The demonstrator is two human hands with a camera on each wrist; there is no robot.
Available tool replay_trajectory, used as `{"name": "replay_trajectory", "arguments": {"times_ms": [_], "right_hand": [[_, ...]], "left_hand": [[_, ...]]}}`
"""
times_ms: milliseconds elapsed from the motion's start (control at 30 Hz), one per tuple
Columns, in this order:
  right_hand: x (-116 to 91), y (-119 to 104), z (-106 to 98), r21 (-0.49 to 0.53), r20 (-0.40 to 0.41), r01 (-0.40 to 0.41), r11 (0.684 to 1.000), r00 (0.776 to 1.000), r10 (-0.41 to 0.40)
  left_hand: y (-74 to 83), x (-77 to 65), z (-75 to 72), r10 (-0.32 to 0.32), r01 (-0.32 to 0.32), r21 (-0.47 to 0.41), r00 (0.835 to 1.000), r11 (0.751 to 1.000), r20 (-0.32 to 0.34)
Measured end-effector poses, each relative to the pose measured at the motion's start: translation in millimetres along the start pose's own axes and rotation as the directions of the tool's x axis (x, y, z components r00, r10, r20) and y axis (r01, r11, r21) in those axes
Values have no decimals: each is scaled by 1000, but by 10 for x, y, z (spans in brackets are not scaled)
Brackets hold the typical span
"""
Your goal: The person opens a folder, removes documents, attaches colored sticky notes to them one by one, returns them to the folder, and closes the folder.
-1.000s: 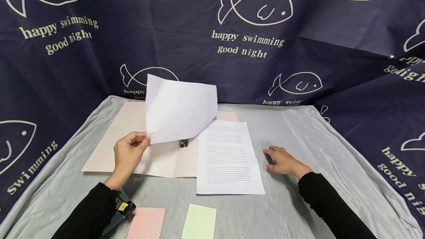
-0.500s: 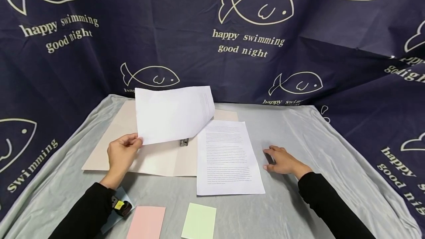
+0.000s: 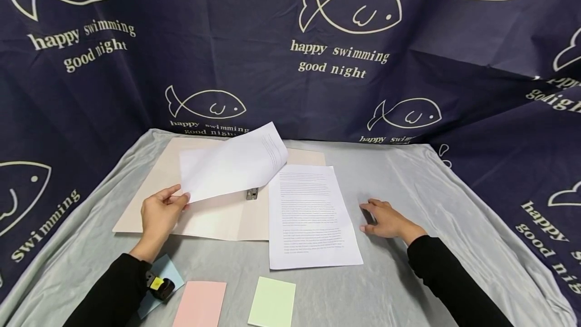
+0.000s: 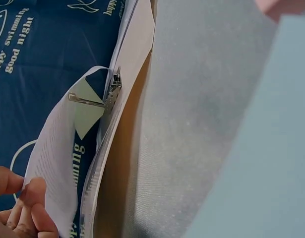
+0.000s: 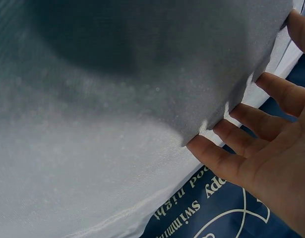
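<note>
My left hand (image 3: pixel 159 216) pinches the near left corner of a white paper sheet (image 3: pixel 231 165), thumb against fingertips. The sheet is raised and bent over an open cream folder (image 3: pixel 147 185), print showing at its curled right end. Below its lower edge a metal clip (image 3: pixel 251 194) shows at the folder's middle; in the left wrist view the clip (image 4: pixel 112 91) has a lever sticking out. A printed page (image 3: pixel 308 216) lies flat on the folder's right side, overhanging its front edge. Right of that page, my right hand (image 3: pixel 386 220) rests its spread fingertips on the cloth, holding nothing.
Pink (image 3: pixel 199 304), green (image 3: pixel 272 302) and blue (image 3: pixel 170 269) paper pieces lie near the front, the blue one partly under my left wrist. A pale grey cloth (image 3: pixel 386 165) covers the table. A dark blue fish-print curtain (image 3: pixel 254 54) hangs behind.
My left hand has moved left and slightly down, drawing the raised sheet lower over the folder's left side. The right hand has stayed in place.
</note>
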State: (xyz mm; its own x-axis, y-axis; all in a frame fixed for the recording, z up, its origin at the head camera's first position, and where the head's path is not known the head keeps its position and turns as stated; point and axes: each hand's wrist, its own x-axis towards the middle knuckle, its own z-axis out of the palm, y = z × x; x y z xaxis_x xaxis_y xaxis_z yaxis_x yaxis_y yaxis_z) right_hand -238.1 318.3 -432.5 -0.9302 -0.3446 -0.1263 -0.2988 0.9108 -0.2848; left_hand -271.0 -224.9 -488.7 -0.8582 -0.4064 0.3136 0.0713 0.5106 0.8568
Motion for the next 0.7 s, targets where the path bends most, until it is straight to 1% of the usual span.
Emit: {"name": "replay_trajectory", "arguments": {"times_ms": [200, 300, 367, 433, 500, 567, 633, 700], "right_hand": [[-2, -4, 9, 5, 7, -10, 1000, 1000, 10], [-4, 1, 9, 4, 8, -11, 1000, 1000, 11], [-6, 0, 8, 5, 7, -16, 1000, 1000, 16], [-5, 1, 7, 4, 6, -16, 1000, 1000, 16], [-5, 2, 9, 5, 5, -17, 1000, 1000, 16], [-3, 7, 13, 6, 4, -15, 1000, 1000, 15], [-2, 12, 19, 3, 3, -11, 1000, 1000, 11], [-1, 15, 23, 2, 2, -10, 1000, 1000, 10]], "left_hand": [[4, 0, -11, -23, 22, 36, 999, 999, 25], [49, -16, -34, -14, 12, 66, 999, 998, 28], [152, -51, -72, 2, -3, 85, 1000, 996, 18], [332, -103, -139, 14, -15, 91, 1000, 996, 16], [533, -167, -208, 8, -9, 93, 1000, 996, 12], [698, -215, -265, -6, 4, 90, 1000, 996, 24], [803, -251, -291, -11, 8, 90, 999, 996, 33], [868, -278, -285, 3, -6, 85, 999, 996, 38]]}}
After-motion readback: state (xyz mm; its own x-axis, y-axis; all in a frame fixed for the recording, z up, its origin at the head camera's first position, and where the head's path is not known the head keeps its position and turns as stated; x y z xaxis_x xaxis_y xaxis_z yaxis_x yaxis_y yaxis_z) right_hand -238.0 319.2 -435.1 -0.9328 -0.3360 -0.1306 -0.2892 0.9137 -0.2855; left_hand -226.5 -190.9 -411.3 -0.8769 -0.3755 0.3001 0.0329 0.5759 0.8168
